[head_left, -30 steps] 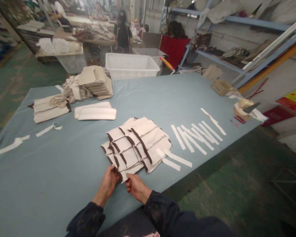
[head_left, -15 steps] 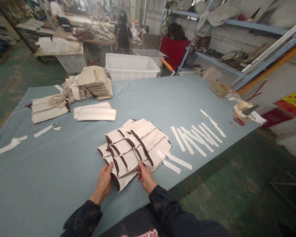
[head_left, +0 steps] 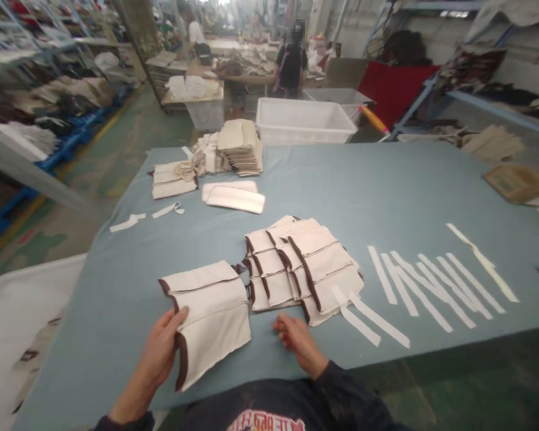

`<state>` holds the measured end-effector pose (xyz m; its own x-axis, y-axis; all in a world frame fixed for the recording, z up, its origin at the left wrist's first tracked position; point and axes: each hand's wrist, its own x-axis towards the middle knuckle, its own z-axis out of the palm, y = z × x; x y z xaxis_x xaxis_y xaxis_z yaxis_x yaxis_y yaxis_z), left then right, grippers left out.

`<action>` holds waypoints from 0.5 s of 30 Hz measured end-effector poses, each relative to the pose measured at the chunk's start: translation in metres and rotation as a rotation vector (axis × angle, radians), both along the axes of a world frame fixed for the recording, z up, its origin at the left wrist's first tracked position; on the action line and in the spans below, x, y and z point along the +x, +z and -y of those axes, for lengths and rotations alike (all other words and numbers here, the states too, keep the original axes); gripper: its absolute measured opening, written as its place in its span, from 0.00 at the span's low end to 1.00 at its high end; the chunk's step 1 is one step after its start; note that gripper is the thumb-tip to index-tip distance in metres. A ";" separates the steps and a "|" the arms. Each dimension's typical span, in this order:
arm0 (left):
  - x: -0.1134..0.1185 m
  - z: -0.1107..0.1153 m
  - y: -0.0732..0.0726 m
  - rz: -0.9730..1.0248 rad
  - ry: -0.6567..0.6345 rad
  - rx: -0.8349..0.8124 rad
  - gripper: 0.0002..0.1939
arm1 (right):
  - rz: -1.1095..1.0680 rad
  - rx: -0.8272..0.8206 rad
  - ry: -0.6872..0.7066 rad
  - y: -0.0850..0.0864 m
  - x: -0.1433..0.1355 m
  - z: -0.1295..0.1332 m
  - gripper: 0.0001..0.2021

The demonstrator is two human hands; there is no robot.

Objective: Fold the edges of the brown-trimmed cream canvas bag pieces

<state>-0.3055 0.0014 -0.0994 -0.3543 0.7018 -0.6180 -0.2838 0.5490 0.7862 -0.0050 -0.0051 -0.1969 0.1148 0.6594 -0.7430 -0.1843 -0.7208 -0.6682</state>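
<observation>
My left hand [head_left: 164,344] grips a beige fabric panel [head_left: 213,311] by its brown-bound left edge, thumb on top. The panel has stitched seams across it and is held tilted over the table. My right hand [head_left: 299,341] is apart from it, with loosely curled fingers and no visible object in them. Just beyond that hand lies an overlapping pile of similar beige panels [head_left: 327,257] with dark brown edging. White strips [head_left: 371,320] rest against the pile's lower right side.
More white strips [head_left: 431,287] lie in a row at right. At the back left are pale oblong pieces [head_left: 236,199], a beige stack [head_left: 240,146] and another panel [head_left: 173,182]. A white bin [head_left: 305,123] stands behind the blue-covered table [head_left: 341,185]; a person [head_left: 291,66] is farther back.
My left hand has drawn one panel leftward, away from the pile. My right hand has come off the panels. The view has turned left, showing a white container at the lower left.
</observation>
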 end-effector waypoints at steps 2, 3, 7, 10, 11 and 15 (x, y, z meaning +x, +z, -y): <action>0.004 0.003 0.010 0.042 0.026 0.008 0.23 | 0.049 0.114 0.143 0.020 -0.012 0.021 0.18; 0.005 0.004 0.013 0.057 0.030 0.011 0.23 | 0.115 0.265 0.228 0.031 -0.020 0.030 0.20; 0.011 0.008 0.022 0.087 0.005 0.018 0.19 | 0.561 1.141 0.621 0.061 -0.058 0.045 0.36; 0.015 0.015 0.026 0.049 -0.035 0.050 0.20 | 0.581 1.381 0.614 0.068 -0.086 0.034 0.20; 0.013 0.018 0.027 0.020 -0.048 0.064 0.22 | 0.547 1.415 0.593 0.069 -0.091 0.029 0.14; -0.006 0.042 0.036 -0.220 -0.005 0.145 0.25 | 0.559 1.489 0.587 0.080 -0.087 0.019 0.09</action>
